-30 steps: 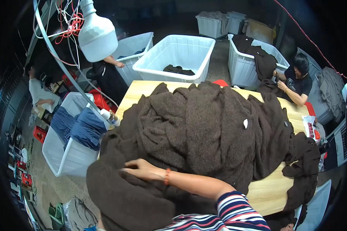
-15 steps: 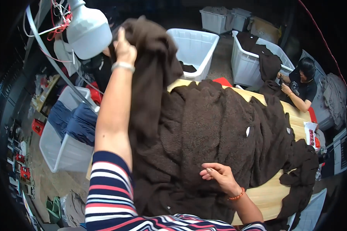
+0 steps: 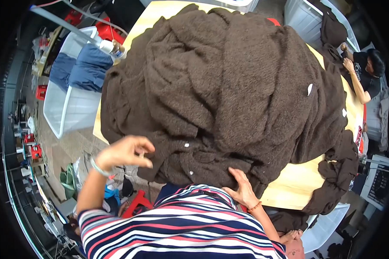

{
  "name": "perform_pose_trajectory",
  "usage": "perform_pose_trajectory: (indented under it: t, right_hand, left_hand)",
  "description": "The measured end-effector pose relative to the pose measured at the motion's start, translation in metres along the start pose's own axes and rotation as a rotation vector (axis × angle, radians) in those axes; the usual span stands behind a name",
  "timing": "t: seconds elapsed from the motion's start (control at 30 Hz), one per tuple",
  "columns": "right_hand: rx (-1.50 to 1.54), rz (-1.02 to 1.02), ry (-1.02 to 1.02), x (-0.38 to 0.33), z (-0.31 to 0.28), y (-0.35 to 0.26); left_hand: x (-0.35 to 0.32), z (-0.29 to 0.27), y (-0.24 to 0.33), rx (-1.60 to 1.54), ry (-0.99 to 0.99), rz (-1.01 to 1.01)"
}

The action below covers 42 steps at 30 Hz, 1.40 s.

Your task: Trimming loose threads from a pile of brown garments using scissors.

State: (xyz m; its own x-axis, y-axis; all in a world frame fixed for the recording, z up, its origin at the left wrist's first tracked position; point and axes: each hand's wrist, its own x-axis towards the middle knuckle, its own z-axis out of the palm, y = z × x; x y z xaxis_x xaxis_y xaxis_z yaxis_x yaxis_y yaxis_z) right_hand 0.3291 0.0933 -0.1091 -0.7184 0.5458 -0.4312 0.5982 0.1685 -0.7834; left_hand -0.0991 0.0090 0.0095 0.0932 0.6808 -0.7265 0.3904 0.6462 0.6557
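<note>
A big heap of dark brown knitted garments [image 3: 229, 86] covers most of a pale wooden table [image 3: 296, 183]. My left hand [image 3: 125, 153] hovers at the heap's near left edge. Its fingers are curled, with the tips right at the fabric, and I cannot make out whether they pinch it. My right hand [image 3: 242, 188] lies flat with spread fingers on the brown garments at the near edge of the table, just in front of my striped shirt. More brown garments [image 3: 337, 181] hang off the table's right side.
A white bin [image 3: 69, 108] holding blue garments [image 3: 80, 69] stands on the floor to the left, with a spray bottle [image 3: 111, 46] by the table corner. Another person [image 3: 365, 71] works at the far right. A red stool [image 3: 136, 201] stands below me. White bins [image 3: 304, 15] stand beyond the table.
My left arm, raised high with a brown garment, has come down and the garment lies on the heap. My right hand slid toward the near edge. The camera tilted down.
</note>
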Motion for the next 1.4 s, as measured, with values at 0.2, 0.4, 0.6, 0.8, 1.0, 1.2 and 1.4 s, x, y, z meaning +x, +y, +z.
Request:
perform_pose_trajectory:
  t: [0.2, 0.4, 0.6, 0.8, 1.0, 1.2, 1.4]
  right_hand:
    - [-0.193, 0.010, -0.011, 0.016, 0.030, -0.006]
    - [-0.190, -0.036, -0.025, 0.019, 0.055, 0.009]
    - [0.033, -0.470, 0.138, -0.008, -0.058, -0.033]
    - [-0.360, -0.702, 0.731, 0.001, -0.230, -0.103]
    - [-0.559, -0.579, 1.135, 0.042, -0.279, -0.060]
    - [-0.510, -0.296, 1.043, 0.047, -0.251, 0.010]
    - [0.128, -0.351, 0.802, 0.045, -0.275, 0.012]
  left_hand:
    - [0.018, 0.165, -0.091, 0.154, 0.612, 0.042]
    - [0.072, 0.143, -0.089, -0.003, 0.624, 0.096]
    - [0.002, 0.094, -0.006, -0.544, 0.250, 0.438]
    - [-0.001, 0.042, 0.138, -0.802, 0.483, 0.986]
    - [0.098, -0.079, 0.075, -0.263, 1.173, 0.773]
    - [0.131, -0.069, 0.023, 0.060, 1.096, 0.440]
    - [0.093, 0.011, 0.135, 0.872, 0.944, 0.931]
